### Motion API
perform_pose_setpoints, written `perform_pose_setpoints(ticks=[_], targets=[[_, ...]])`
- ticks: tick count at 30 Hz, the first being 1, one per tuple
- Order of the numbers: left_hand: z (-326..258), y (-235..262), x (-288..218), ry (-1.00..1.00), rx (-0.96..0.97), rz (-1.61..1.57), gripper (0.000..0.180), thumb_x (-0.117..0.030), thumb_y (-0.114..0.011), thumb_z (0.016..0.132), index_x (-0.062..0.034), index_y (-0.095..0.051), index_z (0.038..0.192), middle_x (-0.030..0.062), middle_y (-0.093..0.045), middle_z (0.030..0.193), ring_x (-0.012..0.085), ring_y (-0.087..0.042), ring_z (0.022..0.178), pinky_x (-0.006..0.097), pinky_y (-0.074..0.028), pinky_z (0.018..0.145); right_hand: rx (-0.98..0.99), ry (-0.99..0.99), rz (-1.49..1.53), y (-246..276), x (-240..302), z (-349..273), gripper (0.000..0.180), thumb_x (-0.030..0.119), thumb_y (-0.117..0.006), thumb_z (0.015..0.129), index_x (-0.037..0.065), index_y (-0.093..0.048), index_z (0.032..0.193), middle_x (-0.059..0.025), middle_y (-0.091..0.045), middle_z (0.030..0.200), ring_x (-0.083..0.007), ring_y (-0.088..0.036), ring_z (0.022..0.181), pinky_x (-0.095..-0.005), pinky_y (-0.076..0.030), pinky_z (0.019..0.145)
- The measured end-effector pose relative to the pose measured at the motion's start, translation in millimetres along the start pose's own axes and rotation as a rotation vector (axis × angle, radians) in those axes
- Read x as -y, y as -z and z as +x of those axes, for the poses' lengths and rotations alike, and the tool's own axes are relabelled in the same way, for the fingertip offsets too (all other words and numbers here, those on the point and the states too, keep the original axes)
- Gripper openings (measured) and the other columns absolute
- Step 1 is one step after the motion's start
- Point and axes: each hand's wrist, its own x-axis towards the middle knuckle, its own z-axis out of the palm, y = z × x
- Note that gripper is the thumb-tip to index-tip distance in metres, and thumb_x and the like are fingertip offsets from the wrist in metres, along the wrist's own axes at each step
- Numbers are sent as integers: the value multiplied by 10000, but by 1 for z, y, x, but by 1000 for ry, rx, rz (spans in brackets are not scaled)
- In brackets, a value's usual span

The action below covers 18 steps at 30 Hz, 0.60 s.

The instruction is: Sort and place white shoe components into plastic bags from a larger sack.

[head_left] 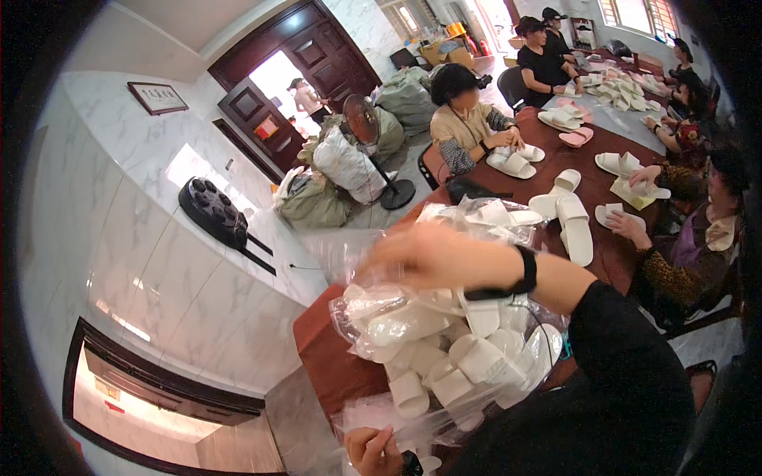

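Observation:
My right hand [413,254] is blurred by motion above a heap of white slippers packed in clear plastic bags [444,349] on the near end of a dark red table [333,365]. A thin clear plastic film [337,250] hangs by its fingers; whether they grip it I cannot tell. A black band circles that wrist and a black sleeve covers the forearm. At the lower edge, my left hand [371,451] is curled on the rim of a large clear plastic bag [381,416] that holds the heap.
Several other people sit around the long table handling loose white slippers [573,226]. A standing fan [367,127] and stuffed sacks [345,163] are on the floor beyond. A marble wall [159,262] lies to the left, with dark wooden doors [317,55] behind.

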Motion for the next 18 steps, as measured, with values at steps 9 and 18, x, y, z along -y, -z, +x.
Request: perform_pose_setpoints(ticks=[9,18], targets=[[45,-25,-34,-350,15,271,188,-85,-690,753,-172,-642,913,111,-614,1059,294,-572,971,442,-401,883,551,224,142,-82,66,-74,264,169,-554,836,55,-569,1074,-92,-556,803,-295,-595,671,-385,-469,543],[30,-14,-18,-281,32,182,160,-60,-527,837,-75,-556,993,100,-578,831,267,-552,738,420,-384,755,465,88,265,-60,80,-78,282,217,-578,835,64,-531,1067,-95,-542,781,-291,-593,694,-391,-474,577]])
